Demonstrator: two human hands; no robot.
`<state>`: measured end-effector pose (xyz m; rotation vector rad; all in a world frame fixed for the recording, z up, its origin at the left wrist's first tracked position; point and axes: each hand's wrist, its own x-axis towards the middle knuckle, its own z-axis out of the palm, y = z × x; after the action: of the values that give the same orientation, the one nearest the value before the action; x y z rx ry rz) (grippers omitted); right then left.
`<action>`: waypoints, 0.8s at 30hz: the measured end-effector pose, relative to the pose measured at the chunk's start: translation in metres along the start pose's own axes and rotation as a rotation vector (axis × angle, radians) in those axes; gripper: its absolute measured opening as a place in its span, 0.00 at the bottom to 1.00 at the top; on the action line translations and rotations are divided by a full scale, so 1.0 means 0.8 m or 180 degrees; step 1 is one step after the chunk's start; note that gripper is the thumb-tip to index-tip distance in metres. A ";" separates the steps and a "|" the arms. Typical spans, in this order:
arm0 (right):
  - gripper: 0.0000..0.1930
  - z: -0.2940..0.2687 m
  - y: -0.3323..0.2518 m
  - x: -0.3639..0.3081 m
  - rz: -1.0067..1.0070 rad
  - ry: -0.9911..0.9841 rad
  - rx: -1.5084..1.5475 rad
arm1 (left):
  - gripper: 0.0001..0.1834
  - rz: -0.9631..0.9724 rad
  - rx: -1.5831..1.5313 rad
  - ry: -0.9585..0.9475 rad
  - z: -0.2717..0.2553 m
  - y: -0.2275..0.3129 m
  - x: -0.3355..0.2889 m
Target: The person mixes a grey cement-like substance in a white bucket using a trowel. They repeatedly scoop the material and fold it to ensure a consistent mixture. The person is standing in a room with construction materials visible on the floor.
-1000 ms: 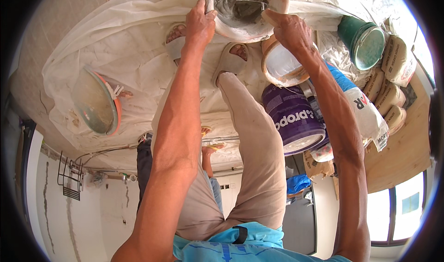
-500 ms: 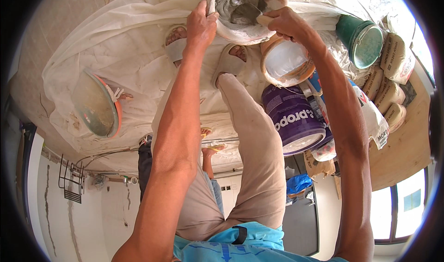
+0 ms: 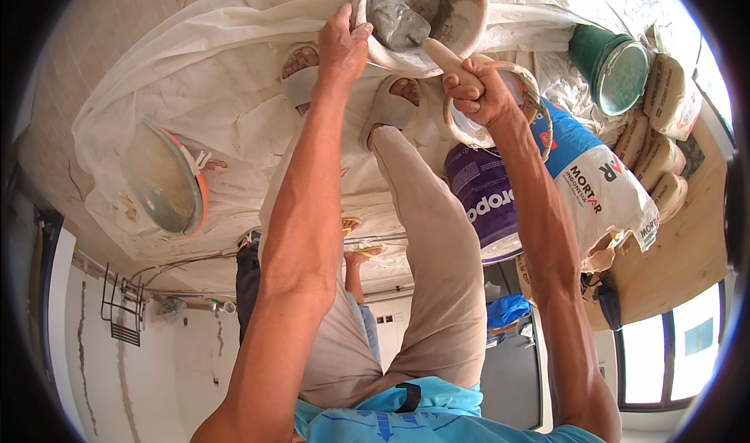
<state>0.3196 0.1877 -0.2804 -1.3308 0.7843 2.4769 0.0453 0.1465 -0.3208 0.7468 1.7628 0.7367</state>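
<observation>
A whitish, smeared bucket [image 3: 478, 13] at the top middle holds wet grey mortar [image 3: 387, 9]. My left hand [image 3: 344, 46] grips its left rim, thumb bent over the edge. Closed round the pale handle of a trowel [image 3: 444, 55] is my right hand [image 3: 486, 93], near the bucket's lower right rim. The handle points up and left into the bucket; grey mortar hides most or all of the blade. Just beyond my right hand, and partly behind it, stands another bucket [image 3: 459, 126] with a pale rim and whitish contents.
Beside my right forearm are a purple pail [image 3: 483, 201] and a blue and white mortar sack [image 3: 590, 181]. Green buckets [image 3: 621, 76] and stacked sacks [image 3: 668, 91] lie farther right. On the left, a round basin [image 3: 168, 179] rests on the crumpled sheet [image 3: 211, 76]. Another person's feet [image 3: 361, 252] show behind my legs.
My right hand has drawn down toward me with the trowel, turning so its fingers face up. The trowel has shifted in the mortar. My left hand stays on the rim.
</observation>
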 end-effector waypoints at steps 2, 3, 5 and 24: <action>0.20 -0.002 0.008 -0.005 -0.0082 -0.0388 0.0231 | 0.13 -0.0196 -0.0274 -0.0013 -0.001 -0.002 0.000; 0.21 0.002 0.010 -0.011 -0.0158 -0.0565 0.0344 | 0.12 -0.0290 -0.0388 -0.0033 0.001 0.000 0.002; 0.24 0.020 0.003 -0.019 -0.0625 0.0088 -0.0423 | 0.12 -0.0430 -0.0524 -0.0078 0.004 0.005 0.002; 0.31 0.118 0.042 -0.030 -0.2466 0.2536 -0.6701 | 0.14 -0.0102 -0.0366 0.0067 -0.002 -0.024 0.007</action>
<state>0.2522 0.2134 -0.2064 -2.1107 -2.4385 1.2554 0.0393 0.1387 -0.3387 0.6342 1.7318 0.8197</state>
